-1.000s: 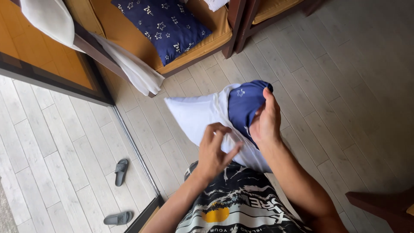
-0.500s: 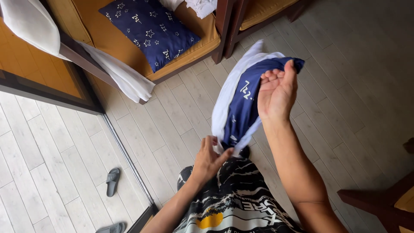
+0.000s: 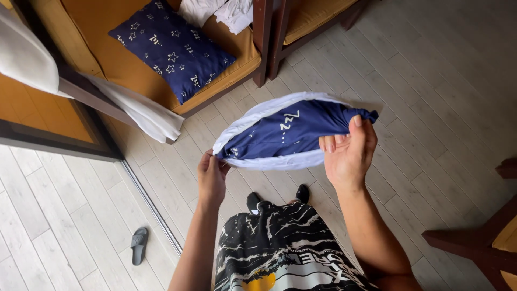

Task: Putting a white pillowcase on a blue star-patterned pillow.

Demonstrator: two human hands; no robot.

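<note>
**Pillowcase now stretched level between both hands**

Held out flat above the wooden floor [image 3: 441, 102], in front of the body: a navy pillowcase [image 3: 291, 132] with a white pillow [image 3: 280, 105] showing along its upper and lower edges. Gripped at its left end by the left hand [image 3: 211, 175], fingers pinched on the corner of the cloth; gripped at its right end by the right hand [image 3: 349, 151], palm turned up, thumb and fingers closed on the bunched navy fabric.

Half a second ago: hanging nearly upright, right hand high, left hand low at the bottom edge. Now: swung round to lie almost level, both hands drawn apart to either side, cloth pulled taut between them. A second ago: bundled close against the chest with both hands near each other.

Behind, a matching navy star-patterned cushion [image 3: 172, 48] lying on an orange seat [image 3: 107, 21]. Lower left, a grey slipper [image 3: 139, 245] on the pale boards.
</note>
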